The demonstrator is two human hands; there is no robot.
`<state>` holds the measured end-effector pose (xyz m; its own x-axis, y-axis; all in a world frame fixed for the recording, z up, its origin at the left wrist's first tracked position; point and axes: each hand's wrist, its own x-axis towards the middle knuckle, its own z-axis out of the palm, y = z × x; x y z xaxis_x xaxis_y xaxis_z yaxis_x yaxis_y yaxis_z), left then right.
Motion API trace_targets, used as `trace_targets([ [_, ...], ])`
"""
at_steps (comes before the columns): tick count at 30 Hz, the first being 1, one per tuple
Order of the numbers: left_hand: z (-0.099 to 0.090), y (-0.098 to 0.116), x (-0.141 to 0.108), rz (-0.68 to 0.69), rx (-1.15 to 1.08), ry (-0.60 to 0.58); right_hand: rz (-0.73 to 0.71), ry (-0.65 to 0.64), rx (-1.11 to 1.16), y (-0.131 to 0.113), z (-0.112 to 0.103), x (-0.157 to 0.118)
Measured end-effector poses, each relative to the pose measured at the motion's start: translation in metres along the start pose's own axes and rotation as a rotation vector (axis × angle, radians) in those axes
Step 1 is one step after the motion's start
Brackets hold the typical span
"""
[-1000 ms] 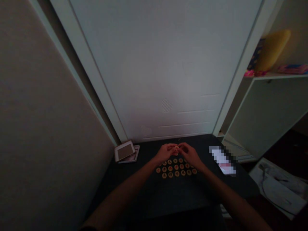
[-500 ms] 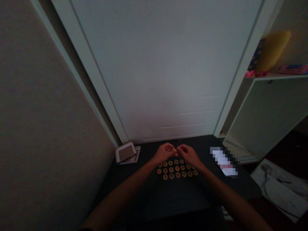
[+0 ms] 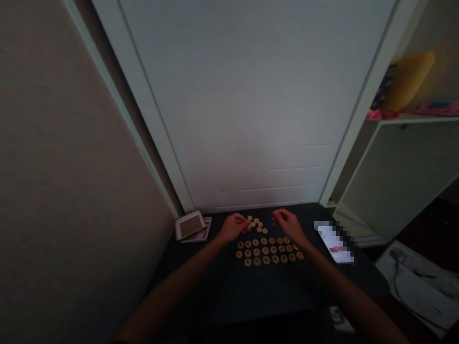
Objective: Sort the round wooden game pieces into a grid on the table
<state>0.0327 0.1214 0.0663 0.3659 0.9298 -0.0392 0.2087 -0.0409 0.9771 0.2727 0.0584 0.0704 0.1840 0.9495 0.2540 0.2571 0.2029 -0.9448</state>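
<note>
Round wooden Chinese chess pieces (image 3: 265, 250) lie in three rows on a dark table, with dark or red marks on their tops. Beyond the rows is a loose cluster of plain-looking pieces (image 3: 256, 221). My left hand (image 3: 233, 227) is closed at the cluster's left edge, its fingertips pinched together close to the nearest pieces. To the right of the cluster, my right hand (image 3: 287, 223) hovers with its fingers curled together. The picture is too dim to show whether either hand holds a piece. My right forearm covers the right end of the rows.
A shallow open box with its lid (image 3: 191, 225) sits at the table's back left. A lit phone (image 3: 335, 243), partly pixelated, lies on the right. A white panelled door (image 3: 251, 119) stands behind the dark table (image 3: 229, 296). Shelving (image 3: 401, 157) is at the right.
My hands have moved apart from where they met above the rows, left hand leftward, right hand rightward. The loose cluster between them has come into view. The camera view has shifted slightly.
</note>
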Motion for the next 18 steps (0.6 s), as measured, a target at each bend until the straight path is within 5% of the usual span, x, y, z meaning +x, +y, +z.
trace_targets([
  [8,-0.005,-0.004,-0.005,0.049,-0.043,-0.107,-0.010,0.015,0.004,-0.008,-0.006,0.001],
  [18,-0.013,-0.004,-0.022,0.070,0.009,-0.174,0.006,-0.154,-0.153,0.008,-0.007,0.015],
])
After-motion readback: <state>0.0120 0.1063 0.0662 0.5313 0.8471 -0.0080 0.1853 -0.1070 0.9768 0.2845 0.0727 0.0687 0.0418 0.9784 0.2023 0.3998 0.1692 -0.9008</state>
